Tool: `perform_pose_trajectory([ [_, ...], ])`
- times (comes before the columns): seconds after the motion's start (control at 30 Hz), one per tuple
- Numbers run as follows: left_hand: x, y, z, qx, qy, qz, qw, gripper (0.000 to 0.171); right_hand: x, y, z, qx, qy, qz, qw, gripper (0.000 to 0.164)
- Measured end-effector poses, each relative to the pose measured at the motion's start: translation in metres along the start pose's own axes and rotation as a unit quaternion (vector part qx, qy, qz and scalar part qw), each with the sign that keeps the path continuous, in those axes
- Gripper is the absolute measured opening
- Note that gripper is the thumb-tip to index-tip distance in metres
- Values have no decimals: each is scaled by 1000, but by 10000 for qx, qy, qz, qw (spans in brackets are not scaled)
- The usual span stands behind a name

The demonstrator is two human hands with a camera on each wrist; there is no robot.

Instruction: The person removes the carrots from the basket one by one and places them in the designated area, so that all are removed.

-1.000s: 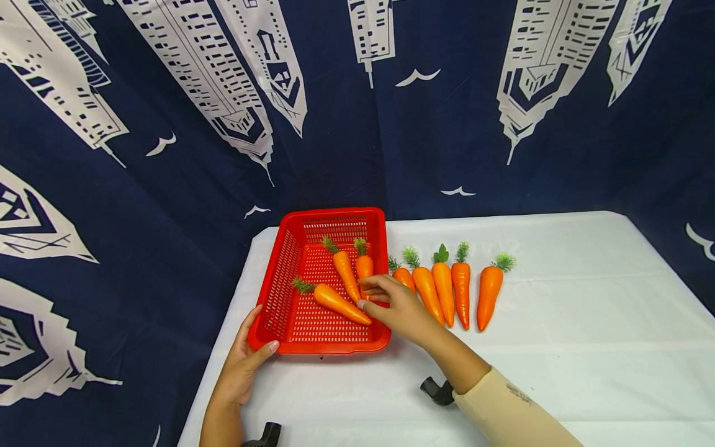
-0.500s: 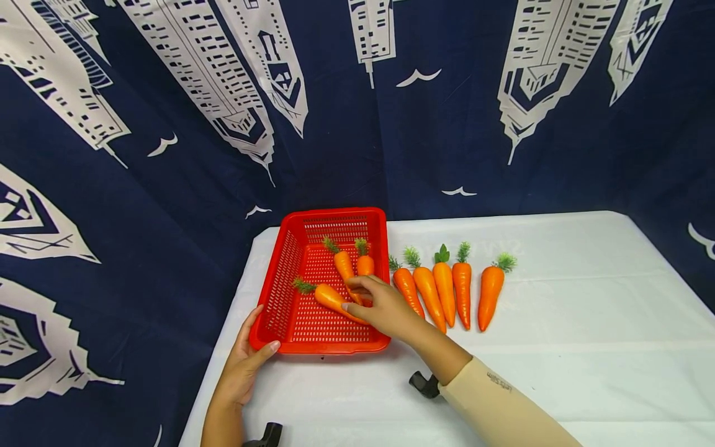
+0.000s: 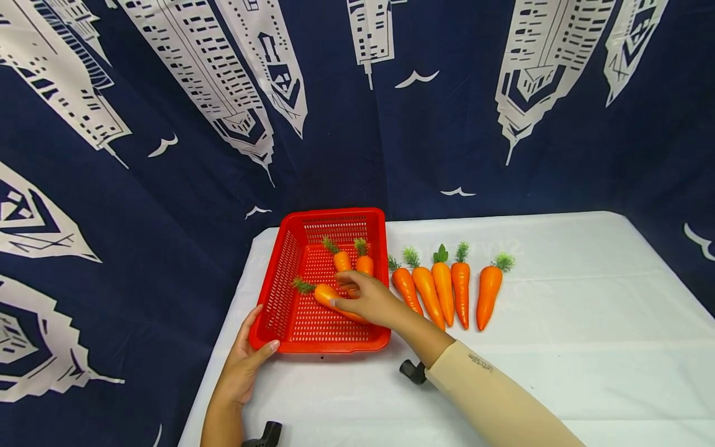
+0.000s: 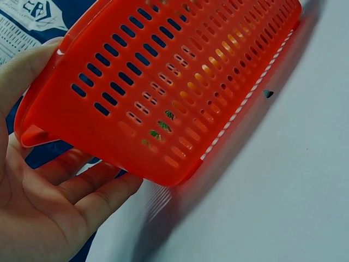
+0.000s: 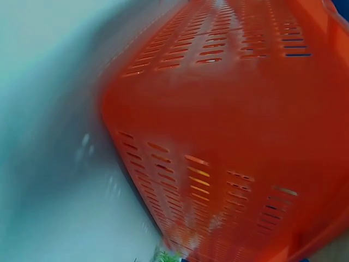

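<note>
Orange carrot [image 3: 324,294] lies partly beneath the right of the hands [image 3: 365,300].

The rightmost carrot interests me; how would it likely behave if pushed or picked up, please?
The rightmost carrot would probably roll in a curve when pushed, since its rounded body tapers to a point. Its glossy surface may make it somewhat slippery to hold. Its feathery green top would likely bend, as it looks wispy.

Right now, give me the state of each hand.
Left hand: holding the basket.
Right hand: over the carrots in the basket; whether it grips one cannot be told.
</note>
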State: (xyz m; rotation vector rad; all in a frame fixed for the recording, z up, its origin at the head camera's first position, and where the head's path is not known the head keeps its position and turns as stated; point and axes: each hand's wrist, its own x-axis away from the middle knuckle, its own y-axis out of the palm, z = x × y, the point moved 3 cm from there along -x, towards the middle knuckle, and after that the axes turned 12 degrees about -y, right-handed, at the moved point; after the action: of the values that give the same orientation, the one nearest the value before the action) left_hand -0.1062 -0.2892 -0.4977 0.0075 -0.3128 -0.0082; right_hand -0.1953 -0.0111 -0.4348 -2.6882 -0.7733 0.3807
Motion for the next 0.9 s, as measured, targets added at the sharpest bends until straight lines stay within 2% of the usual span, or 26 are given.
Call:
perform_pose_trajectory([
  [0.37, -1, -4, -1, 15, -52, 64, 10000, 87, -20, 12, 6, -349, 107, -260, 9990, 72],
  [0.7, -1, 0, -2, -5, -62, 52, 10000, 86, -25, 16, 12, -48, 614, -498, 9969, 87],
  [0.9, -1, 0, -1, -15, -52, 35, 10000, 86, -29, 19, 14, 145, 704, -624, 9955, 88],
])
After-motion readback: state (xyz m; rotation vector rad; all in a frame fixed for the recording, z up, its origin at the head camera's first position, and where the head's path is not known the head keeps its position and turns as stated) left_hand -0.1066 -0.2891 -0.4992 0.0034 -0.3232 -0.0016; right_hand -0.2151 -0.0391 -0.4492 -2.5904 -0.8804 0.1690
